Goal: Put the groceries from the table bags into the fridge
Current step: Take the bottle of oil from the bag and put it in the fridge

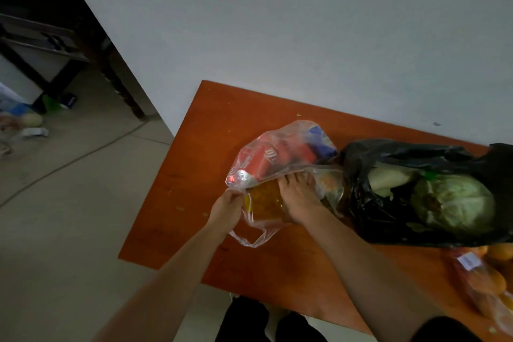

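Observation:
A clear plastic bag point(280, 147) lies on the orange-brown table point(200, 147). Inside it are a red soda can point(256, 159), a blue packet point(320, 141) and a yellow pack point(263, 201). My left hand point(226, 207) pinches the bag's open edge at its near left. My right hand point(298, 200) reaches into the opening, fingers spread beside the yellow pack; whether it holds anything I cannot tell. To the right, a black bag point(388, 219) lies open with a cabbage point(455, 203) and a pale long vegetable point(391, 178) in it.
A clear bag of oranges point(488, 283) sits at the table's near right corner. The table stands against a white wall point(277, 22). On the tiled floor point(69, 216) at the far left lie scattered items point(25, 122) near dark furniture point(41, 41).

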`<state>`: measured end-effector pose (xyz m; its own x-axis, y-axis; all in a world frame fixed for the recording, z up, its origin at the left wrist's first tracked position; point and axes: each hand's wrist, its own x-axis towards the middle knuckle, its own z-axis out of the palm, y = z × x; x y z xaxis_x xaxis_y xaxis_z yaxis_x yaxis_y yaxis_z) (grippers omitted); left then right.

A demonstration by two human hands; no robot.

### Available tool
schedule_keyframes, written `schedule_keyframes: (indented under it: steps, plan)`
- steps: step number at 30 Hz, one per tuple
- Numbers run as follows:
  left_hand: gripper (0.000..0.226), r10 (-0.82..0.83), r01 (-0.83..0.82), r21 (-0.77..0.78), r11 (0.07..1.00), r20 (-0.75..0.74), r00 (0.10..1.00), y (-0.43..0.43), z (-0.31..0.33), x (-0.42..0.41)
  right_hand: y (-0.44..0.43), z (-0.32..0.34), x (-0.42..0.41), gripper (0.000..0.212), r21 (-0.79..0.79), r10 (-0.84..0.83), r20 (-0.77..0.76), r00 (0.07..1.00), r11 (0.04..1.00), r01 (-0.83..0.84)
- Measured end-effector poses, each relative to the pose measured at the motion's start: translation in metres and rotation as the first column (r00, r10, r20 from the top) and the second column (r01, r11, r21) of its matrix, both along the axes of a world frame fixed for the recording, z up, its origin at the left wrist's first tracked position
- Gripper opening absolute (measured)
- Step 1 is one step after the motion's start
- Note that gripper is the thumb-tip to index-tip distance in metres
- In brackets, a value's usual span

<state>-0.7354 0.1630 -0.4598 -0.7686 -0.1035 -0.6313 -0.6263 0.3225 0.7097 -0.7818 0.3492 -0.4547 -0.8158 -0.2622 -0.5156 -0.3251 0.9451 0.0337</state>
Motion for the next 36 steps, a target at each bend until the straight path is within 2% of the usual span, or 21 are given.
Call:
schedule_keyframes:
  steps: [5,9,13,17,19,21,23,25,28,30,34,36]
  plan:
    - [0.026,0.068,-0.071,0.064,0.995,0.044,0.997,-0.003,-0.001,-0.001,0.002,0.003,-0.002,0.123,0.027,0.065,-0.021,0.998,0.998,-0.065]
    - [0.031,0.085,-0.098,0.149,0.984,0.093,0.992,-0.003,0.0,-0.002,0.016,0.009,0.006,0.097,-0.027,0.071,-0.085,0.994,0.997,-0.073]
    - [0.044,0.111,-0.122,0.125,0.985,0.093,0.99,0.003,0.008,-0.002,0.032,0.025,0.016,0.112,-0.093,0.09,-0.071,0.993,0.991,-0.097]
    - [0.037,0.135,-0.135,0.045,0.99,0.002,0.991,0.007,0.022,-0.005,0.047,0.05,0.021,0.121,-0.238,-0.009,-0.027,1.0,0.971,0.003]
    - [0.038,0.155,-0.156,-0.009,0.988,-0.083,0.984,0.009,0.032,-0.007,0.052,0.063,0.024,0.12,-0.397,-0.083,-0.048,0.995,0.916,0.057]
    - [0.042,0.167,-0.182,-0.076,0.98,-0.165,0.972,0.011,0.039,-0.009,0.058,0.072,0.029,0.111,-0.573,-0.215,-0.065,0.975,0.807,0.14]
    - [0.038,0.165,-0.19,-0.115,0.975,-0.198,0.966,0.015,0.044,-0.009,0.065,0.077,0.039,0.105,-0.755,-0.401,0.051,0.915,0.584,0.298]
    - [0.03,0.168,-0.197,-0.13,0.972,-0.205,0.964,0.019,0.045,-0.008,0.073,0.077,0.048,0.105,-0.83,-0.494,0.199,0.846,0.374,0.413]
    - [0.027,0.182,-0.212,-0.137,0.968,-0.203,0.962,0.024,0.047,-0.002,0.081,0.07,0.063,0.101,-0.852,-0.539,0.309,0.784,0.21,0.48]
    - [0.027,0.178,-0.208,-0.136,0.969,-0.2,0.963,0.026,0.047,0.003,0.082,0.063,0.07,0.109,-0.852,-0.525,0.332,0.784,0.188,0.488]
    - [0.023,0.17,-0.191,-0.111,0.975,-0.175,0.97,0.033,0.045,0.013,0.083,0.057,0.082,0.124,-0.872,-0.407,0.294,0.865,0.257,0.417]
    - [0.025,0.164,-0.182,-0.112,0.977,-0.154,0.974,0.037,0.045,0.019,0.082,0.053,0.087,0.122,-0.879,-0.38,0.255,0.889,0.292,0.377]
